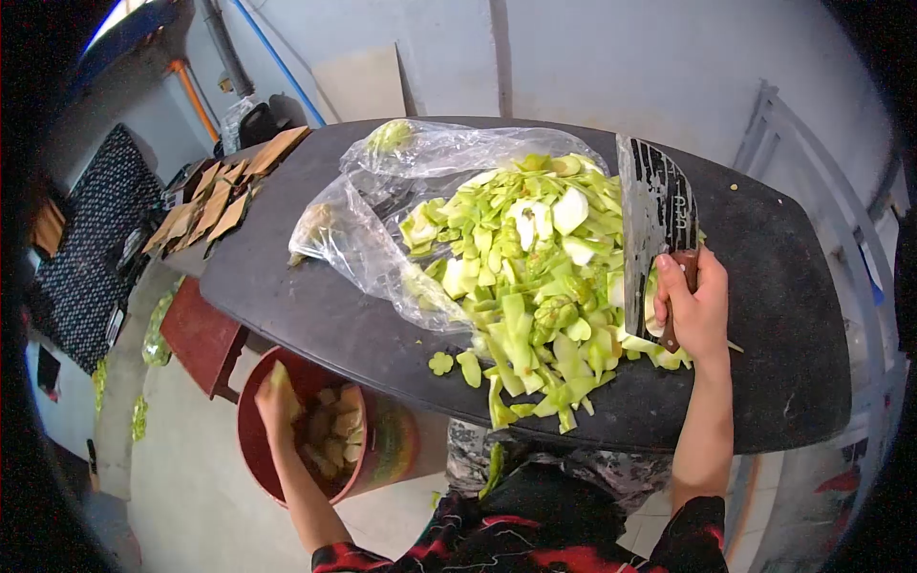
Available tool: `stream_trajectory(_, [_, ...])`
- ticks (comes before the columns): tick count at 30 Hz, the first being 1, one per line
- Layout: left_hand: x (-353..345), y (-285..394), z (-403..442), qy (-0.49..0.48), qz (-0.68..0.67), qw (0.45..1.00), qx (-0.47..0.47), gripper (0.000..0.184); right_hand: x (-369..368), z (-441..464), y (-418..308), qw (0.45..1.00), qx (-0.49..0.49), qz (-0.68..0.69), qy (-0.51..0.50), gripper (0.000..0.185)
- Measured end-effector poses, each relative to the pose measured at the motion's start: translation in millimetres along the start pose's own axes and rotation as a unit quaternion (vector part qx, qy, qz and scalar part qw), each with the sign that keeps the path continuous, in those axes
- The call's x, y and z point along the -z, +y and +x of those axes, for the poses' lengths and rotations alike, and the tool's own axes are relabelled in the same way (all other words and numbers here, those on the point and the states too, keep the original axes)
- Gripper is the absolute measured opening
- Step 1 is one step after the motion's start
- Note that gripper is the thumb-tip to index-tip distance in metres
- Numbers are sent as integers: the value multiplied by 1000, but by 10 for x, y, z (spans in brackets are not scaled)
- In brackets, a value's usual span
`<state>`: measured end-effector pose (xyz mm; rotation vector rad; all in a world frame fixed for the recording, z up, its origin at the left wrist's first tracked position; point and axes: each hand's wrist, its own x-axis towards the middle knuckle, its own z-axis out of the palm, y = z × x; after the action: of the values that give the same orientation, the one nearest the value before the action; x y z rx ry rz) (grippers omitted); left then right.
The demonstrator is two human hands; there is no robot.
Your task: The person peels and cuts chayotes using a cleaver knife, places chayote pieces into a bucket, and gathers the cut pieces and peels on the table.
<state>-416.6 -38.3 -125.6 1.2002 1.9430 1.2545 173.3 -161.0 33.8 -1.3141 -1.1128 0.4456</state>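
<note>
My right hand (696, 306) grips the brown wooden handle of a cleaver (659, 205), its wide dark blade held upright over the right side of a heap. The heap is green vegetable peelings and trimmings (521, 286) with several white-fleshed pieces, spread on the dark table and partly on a clear plastic bag (353, 239). Over a red bucket (250, 449) left of the table, my left hand (278, 413) is closed round a pale green vegetable piece (279, 377), partly hidden by the fingers. Peeled pale vegetable chunks (336, 435) lie inside the bucket.
The dark table (774, 315) has a rounded right end. Pieces of brown cardboard (215, 196) lie beyond its left end. A red stool (201, 334) stands by the bucket, and a grey metal railing (831, 172) is at the right. A wall runs along the back.
</note>
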Motion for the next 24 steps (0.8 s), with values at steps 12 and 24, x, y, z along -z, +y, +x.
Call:
stream_trajectory(12, [-81, -1013, -622, -227, 153, 952, 137, 33, -232, 22, 0, 997, -46, 14, -52, 19])
stream_trajectory(24, [-1936, 2534, -135, -344, 17, 849, -400, 24, -55, -51, -73, 998, -38, 39, -32, 14])
